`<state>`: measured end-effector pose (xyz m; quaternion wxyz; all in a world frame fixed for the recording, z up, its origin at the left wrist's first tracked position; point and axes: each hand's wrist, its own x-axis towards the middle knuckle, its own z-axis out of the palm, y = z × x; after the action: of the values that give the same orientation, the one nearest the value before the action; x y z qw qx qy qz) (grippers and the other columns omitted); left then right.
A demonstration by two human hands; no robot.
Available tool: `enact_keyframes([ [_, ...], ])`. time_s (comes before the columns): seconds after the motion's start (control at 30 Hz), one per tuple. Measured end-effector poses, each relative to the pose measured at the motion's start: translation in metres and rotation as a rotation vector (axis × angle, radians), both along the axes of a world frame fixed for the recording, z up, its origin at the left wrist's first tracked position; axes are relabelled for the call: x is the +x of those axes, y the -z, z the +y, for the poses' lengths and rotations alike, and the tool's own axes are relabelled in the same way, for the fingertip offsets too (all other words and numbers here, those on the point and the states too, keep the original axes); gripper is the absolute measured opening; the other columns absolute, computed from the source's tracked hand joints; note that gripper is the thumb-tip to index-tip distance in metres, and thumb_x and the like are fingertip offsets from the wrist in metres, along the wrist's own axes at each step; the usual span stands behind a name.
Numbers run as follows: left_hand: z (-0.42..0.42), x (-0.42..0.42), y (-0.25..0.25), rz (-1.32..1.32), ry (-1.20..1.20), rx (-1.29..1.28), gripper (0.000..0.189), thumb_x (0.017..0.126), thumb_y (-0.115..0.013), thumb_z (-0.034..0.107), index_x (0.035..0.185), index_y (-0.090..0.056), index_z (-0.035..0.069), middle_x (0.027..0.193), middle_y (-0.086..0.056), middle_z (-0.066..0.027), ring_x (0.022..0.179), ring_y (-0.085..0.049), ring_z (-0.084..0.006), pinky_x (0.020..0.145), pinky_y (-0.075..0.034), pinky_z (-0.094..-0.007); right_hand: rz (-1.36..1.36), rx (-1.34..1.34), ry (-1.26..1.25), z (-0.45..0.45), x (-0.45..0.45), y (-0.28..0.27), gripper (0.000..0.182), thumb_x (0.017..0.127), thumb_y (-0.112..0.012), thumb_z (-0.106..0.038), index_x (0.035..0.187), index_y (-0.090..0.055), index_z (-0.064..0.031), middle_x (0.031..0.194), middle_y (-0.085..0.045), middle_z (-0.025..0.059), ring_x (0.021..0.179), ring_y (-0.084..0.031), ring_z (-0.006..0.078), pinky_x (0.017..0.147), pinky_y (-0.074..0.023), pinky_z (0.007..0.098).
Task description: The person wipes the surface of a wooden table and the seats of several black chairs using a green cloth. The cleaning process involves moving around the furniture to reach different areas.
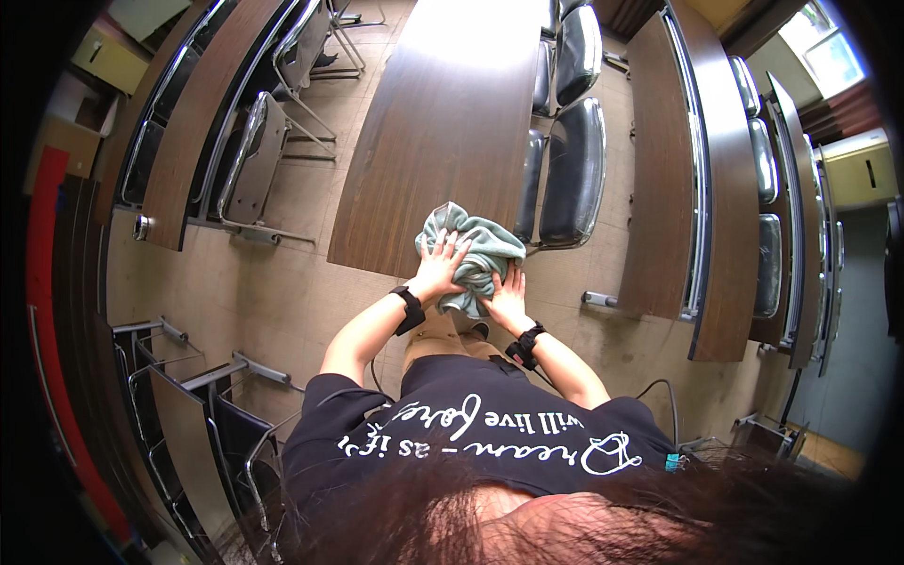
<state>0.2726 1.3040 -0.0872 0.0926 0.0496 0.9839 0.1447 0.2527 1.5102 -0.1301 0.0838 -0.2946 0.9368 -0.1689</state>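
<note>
A bunched pale green cloth [487, 244] lies over the near end of a long dark wood-grain table [431, 141]. Part of it hangs past the table's near edge towards my legs. My left hand [439, 268] is on the left side of the cloth, fingers spread and thumb pointing inwards. On its lower right side, my right hand [506, 295] holds the folds, with its fingers pointing forward. The cloth gathers in creases between the two hands. A black band is around each wrist.
Black padded chairs [573, 173] stand along the table's right side. Folding chairs [254, 159] and another table [205, 120] are on the left. More tables [706, 176] stand in rows to the right, their metal feet [600, 299] reaching onto the tiled floor [289, 296].
</note>
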Motion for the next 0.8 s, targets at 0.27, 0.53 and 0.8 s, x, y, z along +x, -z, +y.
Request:
enact_keyframes([
  [0.27, -0.009, -0.044, 0.004, -0.018, -0.098, 0.09, 0.106, 0.053, -0.077, 0.049, 0.14, -0.021, 0.026, 0.145, -0.018, -0.0138, 0.135, -0.009, -0.037, 0.098, -0.008, -0.0685, -0.027, 0.002, 0.053, -0.018, -0.042, 0.01, 0.074, 0.073, -0.063, -0.043, 0.13, -0.036, -0.0033, 0.141, -0.009, 0.0292, 0.128, -0.016, 0.0481, 0.106, -0.0112, 0.0538],
  [0.53, -0.049, -0.159, 0.009, -0.042, -0.023, 0.067, 0.108, 0.053, -0.079, 0.045, 0.141, -0.019, 0.029, 0.146, -0.015, -0.0125, 0.135, -0.009, -0.0366, 0.095, -0.015, -0.07, 0.039, 0.079, 0.16, -0.06, -0.135, 0.019, 0.074, 0.075, -0.06, -0.046, 0.132, -0.034, -0.0069, 0.142, -0.009, 0.0284, 0.13, -0.014, 0.0457, 0.106, -0.0132, 0.0527],
  [0.8, -0.09, -0.304, 0.019, 0.048, 0.062, 0.054, 0.102, 0.056, -0.075, 0.05, 0.14, -0.022, 0.028, 0.145, -0.02, -0.0113, 0.135, -0.013, -0.035, 0.094, -0.02, -0.0696, 0.225, 0.109, 0.264, -0.104, -0.267, 0.031, 0.077, 0.075, -0.059, -0.047, 0.133, -0.029, -0.0065, 0.141, -0.011, 0.0286, 0.126, -0.023, 0.0467, 0.106, -0.0145, 0.0535],
])
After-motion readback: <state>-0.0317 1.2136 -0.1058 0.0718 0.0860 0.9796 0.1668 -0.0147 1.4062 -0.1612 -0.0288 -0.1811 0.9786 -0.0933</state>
